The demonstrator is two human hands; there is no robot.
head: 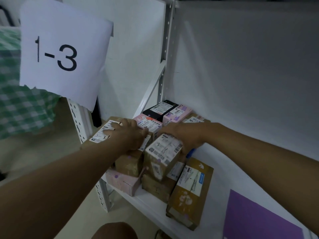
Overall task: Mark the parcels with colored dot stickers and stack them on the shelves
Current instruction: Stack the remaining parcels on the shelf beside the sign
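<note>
Several parcels are stacked at the left end of a white shelf (151,202). My left hand (128,133) lies palm down on a flat brown parcel (101,133) with a white label marked 3-3. My right hand (186,135) reaches behind a small brown box (162,154) on top of the stack, with a blue marker (190,153) sticking out beneath the hand. A pink box (120,181) at the bottom and a brown box (129,163) above it each show a purple dot sticker. A long brown carton (188,194) lies at the front right.
A paper sign reading 1-3 (60,52) hangs from the shelf above. A black box (160,108) and pink boxes (177,112) sit at the back by the white upright (164,66). A purple sheet (255,219) lies on the shelf at right. Green checked cloth (20,104) is at left.
</note>
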